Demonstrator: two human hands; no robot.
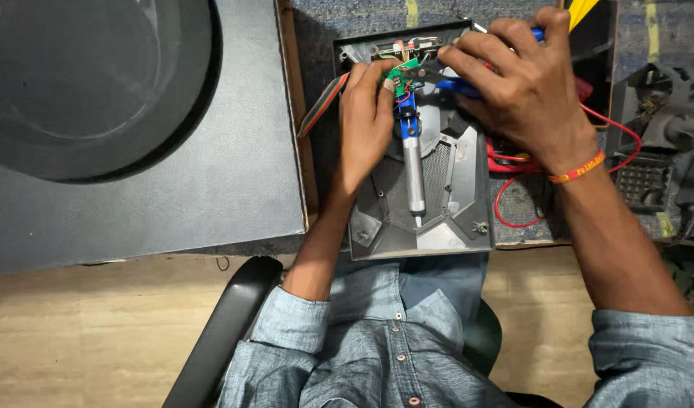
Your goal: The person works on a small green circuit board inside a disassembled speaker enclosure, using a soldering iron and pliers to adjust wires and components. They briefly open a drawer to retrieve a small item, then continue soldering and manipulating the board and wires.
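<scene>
A dark grey opened device chassis (438, 227) lies on my lap and the table edge, with a silver cylindrical part (414, 177) running down its middle. My left hand (364, 125) pinches a small green circuit board (402, 73) near the chassis top. My right hand (521, 83) grips blue-handled pliers (456, 85), whose jaws reach the green board. A multicoloured ribbon cable (322, 103) trails off to the left of the chassis.
A large grey panel (173, 189) with a dark round dish (97, 83) lies at left. Red wires (513, 189) loop right of the chassis. Dark metal equipment (657, 143) stands at far right. A yellow object (581, 11) pokes in at top. Wood floor lies below.
</scene>
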